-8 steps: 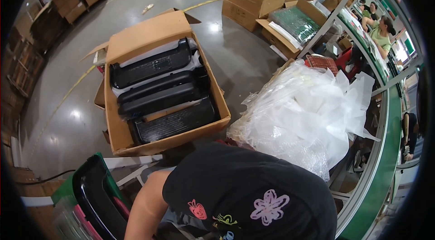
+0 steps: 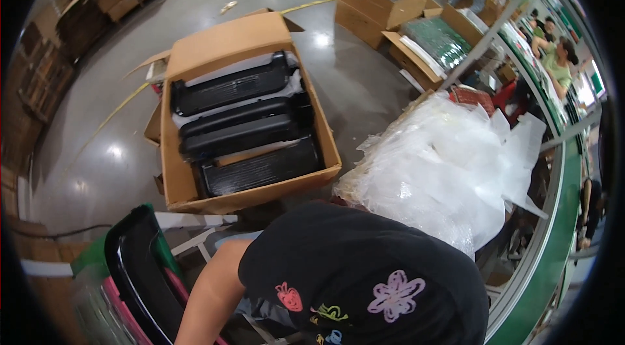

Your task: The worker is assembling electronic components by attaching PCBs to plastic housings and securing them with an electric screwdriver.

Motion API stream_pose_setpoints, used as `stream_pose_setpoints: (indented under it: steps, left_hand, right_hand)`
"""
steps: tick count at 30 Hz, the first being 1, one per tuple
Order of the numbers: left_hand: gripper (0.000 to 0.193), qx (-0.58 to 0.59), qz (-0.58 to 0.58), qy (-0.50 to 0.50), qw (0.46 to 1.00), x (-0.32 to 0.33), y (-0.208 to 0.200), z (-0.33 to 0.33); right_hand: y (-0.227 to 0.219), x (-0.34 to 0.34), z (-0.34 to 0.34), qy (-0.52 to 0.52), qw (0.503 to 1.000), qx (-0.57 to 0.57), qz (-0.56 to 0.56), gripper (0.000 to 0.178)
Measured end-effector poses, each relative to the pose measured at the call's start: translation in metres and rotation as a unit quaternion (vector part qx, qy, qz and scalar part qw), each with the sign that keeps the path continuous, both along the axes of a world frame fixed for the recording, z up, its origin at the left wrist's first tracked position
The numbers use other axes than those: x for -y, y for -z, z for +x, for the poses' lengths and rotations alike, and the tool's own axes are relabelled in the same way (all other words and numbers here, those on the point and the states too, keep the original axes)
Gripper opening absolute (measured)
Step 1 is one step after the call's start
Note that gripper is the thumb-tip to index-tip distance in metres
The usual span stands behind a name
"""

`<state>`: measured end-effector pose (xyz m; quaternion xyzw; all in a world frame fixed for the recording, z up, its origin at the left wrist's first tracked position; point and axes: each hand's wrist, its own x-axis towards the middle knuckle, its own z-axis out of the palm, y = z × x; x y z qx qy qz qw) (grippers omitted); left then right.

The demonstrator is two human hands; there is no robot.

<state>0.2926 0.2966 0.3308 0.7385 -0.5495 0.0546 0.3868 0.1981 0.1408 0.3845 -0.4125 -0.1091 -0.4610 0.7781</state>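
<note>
Neither of my hands shows. My bare left arm (image 2: 215, 286) runs out of the lower edge beside my black shirt (image 2: 351, 260), and the hand is cut off there. Nearest to that arm is a long glossy black plastic part (image 2: 133, 260) with raised edges, standing tilted at the lower left. A pink piece (image 2: 120, 303) and blurred clear plastic lie against it, with a green surface (image 2: 91, 260) behind. My right arm and hand are hidden behind my body or outside the picture.
An open carton (image 2: 250, 198) holds several black molded parts with white wrap between them. White foam and bubble wrap (image 2: 443, 169) heaps up on the right. Behind stand more cartons (image 2: 361, 16). A green-edged bench (image 2: 566, 215) with a metal frame runs along the right; other people are beyond.
The view has shifted a little, so the carton and wrapping appear slightly farther right. My arm stays at the lower edge; nothing is visibly picked up or put down.
</note>
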Motion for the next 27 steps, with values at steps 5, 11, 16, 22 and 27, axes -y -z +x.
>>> stream_pose_setpoints:
  steps: [5,11,16,22,27]
  left_hand:
    - [0.018,0.174,0.123,0.001,0.977,-0.016,0.005,0.038]
    - [0.011,0.137,0.014,0.057,0.989,0.004,0.011,0.019]
    - [0.009,0.029,-0.02,0.033,0.999,0.0,0.008,0.024]
    - [0.01,-0.029,0.089,0.169,0.981,0.003,0.022,0.025]
    - [0.011,-0.028,0.11,0.177,0.978,-0.003,0.023,0.026]
  right_hand:
    - [0.015,-0.001,0.025,-0.068,0.991,-0.087,0.076,0.032]
    - [0.023,0.023,0.003,-0.037,0.99,-0.136,-0.024,0.018]
    - [0.014,0.042,-0.011,-0.037,0.957,-0.237,-0.165,0.03]
    - [0.031,0.049,-0.008,-0.001,0.965,-0.211,-0.154,0.029]
    - [0.037,0.042,0.001,-0.016,0.958,-0.228,-0.172,0.029]
